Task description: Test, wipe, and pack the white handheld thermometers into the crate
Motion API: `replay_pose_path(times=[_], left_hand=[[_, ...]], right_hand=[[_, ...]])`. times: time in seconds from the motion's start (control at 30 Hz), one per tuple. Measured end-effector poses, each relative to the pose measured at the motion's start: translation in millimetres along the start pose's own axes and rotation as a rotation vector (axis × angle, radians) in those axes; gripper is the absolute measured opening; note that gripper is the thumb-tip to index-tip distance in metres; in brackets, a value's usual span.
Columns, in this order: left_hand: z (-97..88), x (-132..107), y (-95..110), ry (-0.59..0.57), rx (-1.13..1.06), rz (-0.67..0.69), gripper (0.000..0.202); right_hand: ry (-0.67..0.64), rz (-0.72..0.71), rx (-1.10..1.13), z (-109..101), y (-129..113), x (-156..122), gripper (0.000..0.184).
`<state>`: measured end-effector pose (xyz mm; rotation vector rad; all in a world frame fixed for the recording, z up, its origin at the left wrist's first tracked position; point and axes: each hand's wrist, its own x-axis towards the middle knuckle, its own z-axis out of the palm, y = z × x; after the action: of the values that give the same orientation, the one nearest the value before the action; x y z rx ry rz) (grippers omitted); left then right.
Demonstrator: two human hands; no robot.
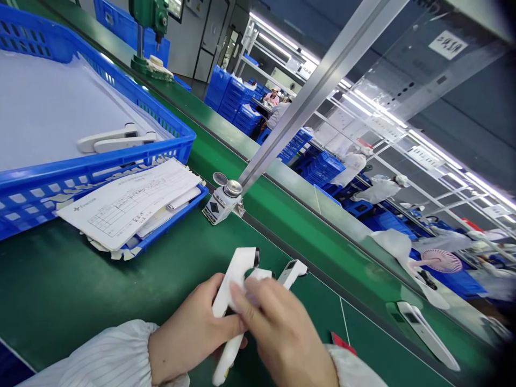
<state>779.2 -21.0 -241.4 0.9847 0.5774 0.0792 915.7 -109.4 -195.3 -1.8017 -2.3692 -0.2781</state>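
Observation:
My left hand (pixel 195 328) is wrapped around the handle of a white forehead thermometer (pixel 241 264), its dark-tipped head pointing up and to the right. Against its side presses my right hand (pixel 282 325), slightly blurred, with fingers drawn together. Something white shows at those fingertips, but I cannot make out what it is. Just behind my right hand lie a second white thermometer, mostly hidden, and another white thermometer (pixel 291 272) with a small display. All of this is over the green work surface (pixel 169 290).
At left stands a blue crate (pixel 161 145) with two thermometers on white sheeting. Beside it, a small blue tray holds papers (pixel 129 204). A labelled bottle (pixel 221 204) with an open metal lid stands by a slanted metal post (pixel 290 123). A thermometer (pixel 429 334) lies on the green conveyor belt.

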Motion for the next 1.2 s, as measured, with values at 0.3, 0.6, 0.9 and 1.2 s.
replay_pose_path(times=[0.3,0.6,0.9,1.2], left_hand=[[0.8,5,-6,-0.032,0.065,0.002,0.027],[1.6,4,-12,0.002,0.153,0.074,0.023],[2.2,5,-15,0.024,0.224,0.141,0.022],[3.8,5,-14,0.005,0.226,0.098,0.024]], right_hand=[[-0.104,-0.073,-0.012,-3,3,-3,0.036],[-0.066,-0.030,-0.043,-5,-2,-3,0.039],[-0.079,-0.030,-0.031,-4,-6,-9,0.037],[-0.085,0.001,-0.062,-2,-7,-8,0.038]])
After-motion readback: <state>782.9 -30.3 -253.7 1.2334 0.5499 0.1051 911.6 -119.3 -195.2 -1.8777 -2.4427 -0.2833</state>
